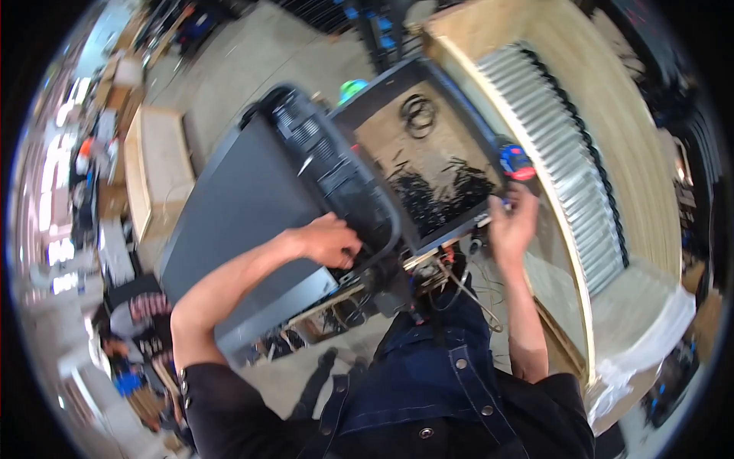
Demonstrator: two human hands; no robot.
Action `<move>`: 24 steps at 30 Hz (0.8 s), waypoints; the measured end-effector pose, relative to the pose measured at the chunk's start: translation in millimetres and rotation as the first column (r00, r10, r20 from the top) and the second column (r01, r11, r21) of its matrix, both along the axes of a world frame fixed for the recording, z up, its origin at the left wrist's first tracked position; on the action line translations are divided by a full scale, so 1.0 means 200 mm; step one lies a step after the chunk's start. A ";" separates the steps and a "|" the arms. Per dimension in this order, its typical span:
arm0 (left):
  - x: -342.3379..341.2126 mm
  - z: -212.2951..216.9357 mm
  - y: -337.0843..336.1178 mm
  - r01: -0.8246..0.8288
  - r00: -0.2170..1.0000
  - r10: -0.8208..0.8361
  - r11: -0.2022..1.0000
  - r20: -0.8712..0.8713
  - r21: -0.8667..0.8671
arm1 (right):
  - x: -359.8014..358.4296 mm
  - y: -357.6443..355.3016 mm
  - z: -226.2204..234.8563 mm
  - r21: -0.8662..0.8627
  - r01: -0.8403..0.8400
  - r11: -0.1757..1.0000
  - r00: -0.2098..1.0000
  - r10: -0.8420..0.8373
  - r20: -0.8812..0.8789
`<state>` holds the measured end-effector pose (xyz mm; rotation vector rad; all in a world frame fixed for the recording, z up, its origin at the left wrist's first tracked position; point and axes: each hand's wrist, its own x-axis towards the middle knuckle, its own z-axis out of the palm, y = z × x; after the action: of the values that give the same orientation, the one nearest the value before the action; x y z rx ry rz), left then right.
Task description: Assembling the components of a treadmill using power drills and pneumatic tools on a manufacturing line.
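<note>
Under the head camera: a person in a dark denim apron is leaning over a cluttered bench, both bare forearms coming up from the lower edge.
Left hand: the left hand (330, 241) is curling its fingers together around the near end of a long black ribbed plastic housing (329, 164) – clamped on it, knuckles upward.
Right hand: the right hand (511, 223) is rising at the tray's right corner, fingers bunched near a small red-and-blue round object (516, 163); whether they are pinching anything, I cannot tell – motion blur is hiding the tips.
Housing: it is lying diagonally between a flat dark grey metal panel (237, 210) and the tray, its far end pointing away.
Tray: a shallow black-framed tray with a tan floor (428, 149) is holding scattered dark cable ties and a coil of black wire (418, 115).
Beyond: a pale wooden crate with a corrugated silver sheet (558, 145) is sitting to the right.
Doing it well: keeping the left grip firm and low on the housing looks wise, so it is not sliding into the tray's loose parts.
</note>
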<state>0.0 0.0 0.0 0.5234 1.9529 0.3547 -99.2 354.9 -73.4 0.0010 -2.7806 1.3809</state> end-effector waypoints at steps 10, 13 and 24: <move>0.03 0.02 -0.02 -0.085 0.996 0.084 0.996 0.006 0.018 | -0.21 0.16 -0.41 0.387 0.048 0.921 0.983 0.026 -0.182; 0.04 0.00 0.00 -0.090 0.996 0.091 0.996 -0.008 0.023 | -0.20 0.21 -0.37 0.324 0.004 0.946 0.995 0.030 -0.100; 0.04 0.02 -0.01 -0.103 0.994 0.104 0.994 0.022 -0.024 | 0.11 0.31 0.24 -0.643 -0.168 0.747 0.634 0.582 0.509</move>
<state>7.7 -2.0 3.1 0.4021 1.9641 0.4014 -78.0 416.6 -24.7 0.1178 -2.8476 2.7886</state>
